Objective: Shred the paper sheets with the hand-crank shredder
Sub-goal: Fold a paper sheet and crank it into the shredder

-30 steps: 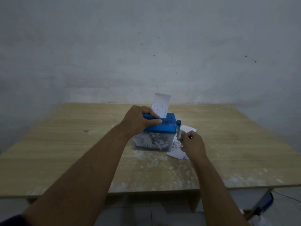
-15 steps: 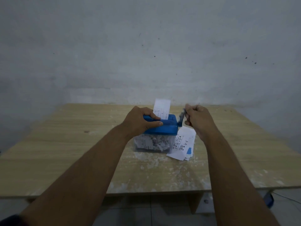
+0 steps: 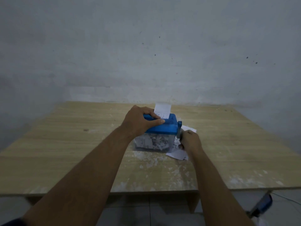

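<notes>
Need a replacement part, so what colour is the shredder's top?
Blue. The shredder's top shows plainly in the head view.

I read the shredder (image 3: 162, 128) top as blue moulded plastic, smooth with a dull sheen. Its crank (image 3: 179, 125) looks like the same plastic. The bin (image 3: 164, 148) under it is clear plastic, slightly cloudy, and I can see crumpled paper shreds (image 3: 157, 142) through its wall. The sheet (image 3: 162, 109) standing in the slot is thin matt white paper with print, as are the sheets (image 3: 176, 154) lying beside. The surface (image 3: 81, 152) looks to me like pale wood-grain board, matt, with chalky white scuffs near the front. The wall (image 3: 146, 54) is matt plaster, uneven and speckled. The floor (image 3: 130, 216) looks like smooth grey tile.
</notes>
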`<action>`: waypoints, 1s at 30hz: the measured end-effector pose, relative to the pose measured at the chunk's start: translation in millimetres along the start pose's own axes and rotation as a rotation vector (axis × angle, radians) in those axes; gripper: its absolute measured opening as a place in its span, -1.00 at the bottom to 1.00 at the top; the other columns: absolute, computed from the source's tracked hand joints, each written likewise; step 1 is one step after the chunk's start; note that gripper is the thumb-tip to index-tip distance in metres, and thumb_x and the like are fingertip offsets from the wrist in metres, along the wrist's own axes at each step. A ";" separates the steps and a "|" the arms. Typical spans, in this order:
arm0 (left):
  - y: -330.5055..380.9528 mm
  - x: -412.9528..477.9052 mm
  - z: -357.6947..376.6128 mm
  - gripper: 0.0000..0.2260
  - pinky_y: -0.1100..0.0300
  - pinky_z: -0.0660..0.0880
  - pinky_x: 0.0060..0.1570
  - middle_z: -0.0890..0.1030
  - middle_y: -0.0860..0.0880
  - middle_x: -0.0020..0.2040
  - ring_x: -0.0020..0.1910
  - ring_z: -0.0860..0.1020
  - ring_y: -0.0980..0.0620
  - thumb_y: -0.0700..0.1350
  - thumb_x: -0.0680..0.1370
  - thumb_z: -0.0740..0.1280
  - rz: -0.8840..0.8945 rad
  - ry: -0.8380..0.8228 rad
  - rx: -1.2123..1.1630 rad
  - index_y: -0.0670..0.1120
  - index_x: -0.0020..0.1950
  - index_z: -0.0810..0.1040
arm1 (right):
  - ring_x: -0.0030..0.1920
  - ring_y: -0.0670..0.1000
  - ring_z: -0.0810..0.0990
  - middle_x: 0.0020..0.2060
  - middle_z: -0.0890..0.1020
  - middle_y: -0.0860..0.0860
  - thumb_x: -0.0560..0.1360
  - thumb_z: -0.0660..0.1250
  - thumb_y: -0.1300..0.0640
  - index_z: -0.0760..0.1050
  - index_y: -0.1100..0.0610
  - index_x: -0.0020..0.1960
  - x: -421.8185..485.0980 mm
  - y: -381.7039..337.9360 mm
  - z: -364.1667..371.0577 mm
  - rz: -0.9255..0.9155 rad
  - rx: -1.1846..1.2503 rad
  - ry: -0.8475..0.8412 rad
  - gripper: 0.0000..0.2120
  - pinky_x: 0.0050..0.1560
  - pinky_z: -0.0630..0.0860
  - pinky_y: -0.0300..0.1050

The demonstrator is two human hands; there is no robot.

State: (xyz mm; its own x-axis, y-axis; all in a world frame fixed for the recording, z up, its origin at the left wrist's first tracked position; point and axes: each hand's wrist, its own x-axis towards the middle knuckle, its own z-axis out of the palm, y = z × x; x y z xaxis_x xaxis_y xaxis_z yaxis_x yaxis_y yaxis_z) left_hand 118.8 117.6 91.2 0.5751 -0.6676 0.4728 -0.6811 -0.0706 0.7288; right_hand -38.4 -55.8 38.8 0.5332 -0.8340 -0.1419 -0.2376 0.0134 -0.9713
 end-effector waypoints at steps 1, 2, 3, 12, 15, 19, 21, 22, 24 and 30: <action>0.8 -0.3 0.2 -0.78 0.17 0.60 0.11 0.73 0.24 0.05 0.10 0.63 0.27 0.28 0.39 0.62 -0.002 0.002 -0.003 0.17 -0.14 0.78 | -0.34 0.06 0.43 -0.26 0.50 0.12 0.66 0.25 0.19 0.48 0.19 -0.18 -8.1 5.5 -0.7 -0.014 0.025 0.015 -0.77 -0.36 0.42 -0.07; 1.2 -0.6 0.7 -0.78 0.17 0.60 0.12 0.73 0.23 0.05 0.10 0.63 0.27 0.27 0.39 0.62 -0.005 0.002 -0.006 0.16 -0.14 0.79 | -0.34 0.05 0.45 -0.25 0.51 0.11 0.66 0.28 0.17 0.50 0.19 -0.17 -17.0 9.4 -2.4 -0.031 0.046 0.029 -0.76 -0.36 0.42 -0.08; 1.1 -0.5 0.5 -0.77 0.17 0.60 0.12 0.73 0.23 0.05 0.10 0.63 0.26 0.27 0.39 0.62 -0.007 0.004 -0.006 0.16 -0.14 0.78 | -0.33 0.05 0.45 -0.26 0.52 0.11 0.67 0.29 0.15 0.51 0.20 -0.17 -25.8 10.7 -3.9 -0.049 0.069 0.043 -0.75 -0.36 0.43 -0.08; 3.8 1.2 -1.6 -0.81 0.23 0.59 0.02 0.72 0.24 -0.03 0.01 0.64 0.27 0.22 0.39 0.64 -0.021 -0.018 -0.027 0.17 -0.13 0.79 | -0.26 -0.02 0.52 -0.18 0.65 0.08 0.68 0.30 0.12 0.56 0.15 -0.06 -66.2 -59.9 -25.5 -0.286 0.125 0.045 -0.83 -0.17 0.55 -0.07; 3.7 3.9 -4.4 -0.85 0.48 0.47 -0.02 0.67 0.31 -0.01 0.03 0.60 0.41 0.15 0.39 0.65 -0.027 -0.054 -0.026 0.16 -0.11 0.81 | -0.28 -0.06 0.55 -0.30 0.65 -0.01 0.71 0.26 0.08 0.57 0.19 -0.05 -51.1 -87.7 -30.2 -0.354 0.009 -0.028 -0.76 -0.21 0.54 -0.14; 2.5 5.4 -5.8 -0.88 0.36 0.47 0.08 0.68 0.21 0.08 0.14 0.58 0.37 0.16 0.39 0.66 -0.031 -0.070 -0.021 0.21 -0.14 0.79 | -0.34 -0.05 0.52 -0.43 0.63 -0.06 0.71 0.27 -0.01 0.54 0.24 0.01 -14.1 -106.4 -26.7 -0.326 -0.063 -0.113 -0.69 -0.23 0.49 -0.06; 2.3 4.6 -5.0 -0.86 0.41 0.44 0.05 0.68 0.21 0.08 0.12 0.58 0.41 0.16 0.39 0.65 -0.024 -0.067 -0.026 0.18 -0.12 0.80 | -0.35 -0.03 0.53 -0.40 0.65 0.00 0.71 0.29 -0.02 0.50 0.19 -0.04 1.6 -105.6 -20.9 -0.293 -0.067 -0.116 -0.71 -0.22 0.49 -0.03; 2.0 4.0 -4.7 -0.85 0.42 0.44 0.04 0.69 0.21 0.09 0.12 0.57 0.41 0.16 0.39 0.65 -0.025 -0.067 -0.034 0.17 -0.11 0.80 | -0.36 -0.03 0.52 -0.38 0.65 0.02 0.71 0.29 -0.01 0.48 0.17 -0.06 7.5 -102.7 -17.2 -0.282 -0.076 -0.113 -0.72 -0.22 0.50 -0.03; 2.3 3.7 -4.6 -0.82 0.37 0.48 0.06 0.70 0.19 0.11 0.10 0.59 0.38 0.19 0.38 0.65 -0.030 -0.064 -0.047 0.16 -0.11 0.80 | -0.34 -0.03 0.51 -0.30 0.63 0.07 0.71 0.29 0.02 0.46 0.17 -0.06 15.7 -91.0 -10.6 -0.237 -0.126 -0.110 -0.75 -0.25 0.52 -0.07; 4.0 2.9 -2.7 -0.80 0.27 0.57 0.09 0.70 0.24 0.09 0.04 0.61 0.37 0.22 0.36 0.64 -0.033 -0.050 -0.032 0.16 -0.14 0.79 | -0.37 0.05 0.44 -0.31 0.49 0.11 0.70 0.18 0.21 0.45 0.18 -0.13 15.8 -28.7 -4.4 -0.044 -0.186 -0.098 -0.77 -0.36 0.45 -0.07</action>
State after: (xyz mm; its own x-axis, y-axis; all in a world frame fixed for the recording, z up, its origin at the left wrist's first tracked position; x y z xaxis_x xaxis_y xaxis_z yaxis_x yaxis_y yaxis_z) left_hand 118.9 117.3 96.8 0.5731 -0.7014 0.4238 -0.6469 -0.0697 0.7594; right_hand -26.7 -71.7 65.3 0.6203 -0.7741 -0.1264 -0.3528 -0.1314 -0.9264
